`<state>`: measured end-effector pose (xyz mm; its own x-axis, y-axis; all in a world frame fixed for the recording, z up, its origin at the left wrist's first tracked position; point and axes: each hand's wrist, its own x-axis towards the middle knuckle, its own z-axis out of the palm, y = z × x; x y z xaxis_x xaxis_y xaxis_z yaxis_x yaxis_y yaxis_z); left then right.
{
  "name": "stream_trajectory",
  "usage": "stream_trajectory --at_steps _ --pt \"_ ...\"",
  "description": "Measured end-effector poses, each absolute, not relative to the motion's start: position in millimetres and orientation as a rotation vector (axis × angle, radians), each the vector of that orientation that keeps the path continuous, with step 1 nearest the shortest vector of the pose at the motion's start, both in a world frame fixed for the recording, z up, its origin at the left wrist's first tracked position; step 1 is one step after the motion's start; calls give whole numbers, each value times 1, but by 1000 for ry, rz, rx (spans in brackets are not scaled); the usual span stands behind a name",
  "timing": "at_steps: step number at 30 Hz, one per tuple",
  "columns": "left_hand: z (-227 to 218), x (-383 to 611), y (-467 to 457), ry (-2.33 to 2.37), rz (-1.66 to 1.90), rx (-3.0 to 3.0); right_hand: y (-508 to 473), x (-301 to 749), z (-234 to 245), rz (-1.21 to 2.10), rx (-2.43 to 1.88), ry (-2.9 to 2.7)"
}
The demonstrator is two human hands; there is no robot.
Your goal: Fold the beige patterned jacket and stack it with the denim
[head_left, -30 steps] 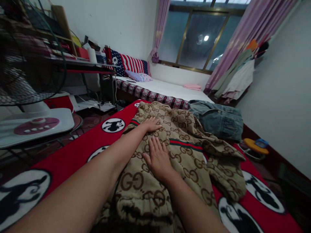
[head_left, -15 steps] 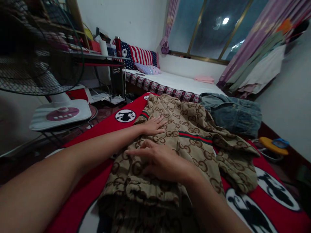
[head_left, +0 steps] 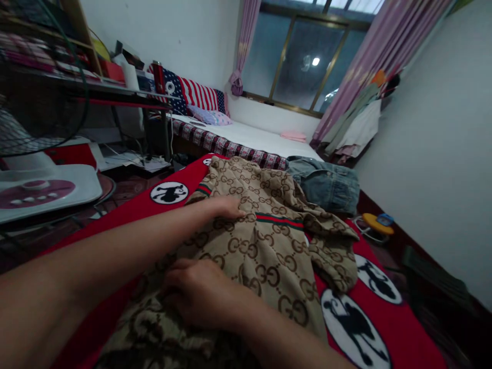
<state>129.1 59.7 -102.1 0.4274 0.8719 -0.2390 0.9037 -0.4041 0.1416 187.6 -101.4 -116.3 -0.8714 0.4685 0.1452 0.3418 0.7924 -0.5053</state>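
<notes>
We see both hands on a tan patterned jacket that lies spread on a red blanket with round black-and-white figures. The left hand reaches forward and lies on the jacket's far left part; its fingers seem curled down onto the cloth, but we cannot tell if they pinch it. The right hand is nearer to us, on the lower part of the jacket, with fingers bent and gathering the fabric, which is bunched under it. A red and green stripe crosses the jacket just beyond the left hand, to its right. Behind the jacket, further from both hands and to the right, lies a denim garment. Far to the left of the left arm stands a fan with a white base.
</notes>
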Motion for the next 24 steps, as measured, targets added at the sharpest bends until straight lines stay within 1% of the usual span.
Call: stream_trajectory --at_steps 1,3,5,7,10,12,13,14,16,19,20,21,22,24 --pt "-112 136 52 1659 -89 2448 -100 188 -121 702 -615 -2740" --pt "-137 145 38 1945 279 2467 -97 189 -129 751 -606 -2730" --pt "-158 146 32 1962 451 2494 -94 190 -134 819 -614 -2707" --pt "-170 142 32 1900 487 2537 -93 189 -137 890 -622 -2670" --pt "-173 138 38 1888 514 2582 -92 192 -139 1020 -589 -2511" --pt "-172 138 39 1903 526 2598 -91 206 -136 1057 -681 -2304" --pt "-172 139 39 1912 531 2606 -89 220 -133 1028 -793 -2176" --pt "-172 139 39 1919 535 2614 -87 240 -128 956 -943 -2044" --pt "-173 141 38 1927 544 2630 -83 293 -118 686 -1286 -1789" --pt "-174 143 36 1935 564 2642 -80 393 -108 0 -1801 -1521" --pt "-174 144 36 1940 572 2641 -80 423 -107 -192 -1994 -1397" --pt "-174 144 35 1943 580 2640 -82 450 -107 -295 -2169 -1293" --pt "-174 145 35 1945 592 2638 -84 471 -109 -312 -2314 -1212" --pt "-174 145 35 1945 621 2634 -88 496 -116 -108 -2479 -1187"
